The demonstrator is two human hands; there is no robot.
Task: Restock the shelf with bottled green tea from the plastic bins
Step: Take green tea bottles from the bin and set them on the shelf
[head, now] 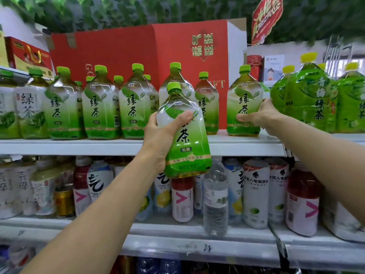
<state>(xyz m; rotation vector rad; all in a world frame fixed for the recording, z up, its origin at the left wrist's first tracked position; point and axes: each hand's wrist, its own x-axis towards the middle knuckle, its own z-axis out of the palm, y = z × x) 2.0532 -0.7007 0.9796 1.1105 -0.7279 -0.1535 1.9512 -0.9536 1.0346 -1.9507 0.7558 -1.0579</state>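
We see a brightly and evenly lit scene, the light falling from above and in front with no hard shadows; only soft shade gathers under the upper shelf [237, 148] edge, dimming the tops of the drinks on the row below. Small white glints sit on the shoulder of the held bottle [183, 135] and on the plastic of its neighbours. The centre is fairly sharp, and we can read the label characters there. Toward the edges the picture smears: the foliage [177, 8] along the top, the hanging red sign [266, 18] and the bottles at far left and right are blurred. The wide lens bows the shelf lines and stretches both forearms in the lower corners.
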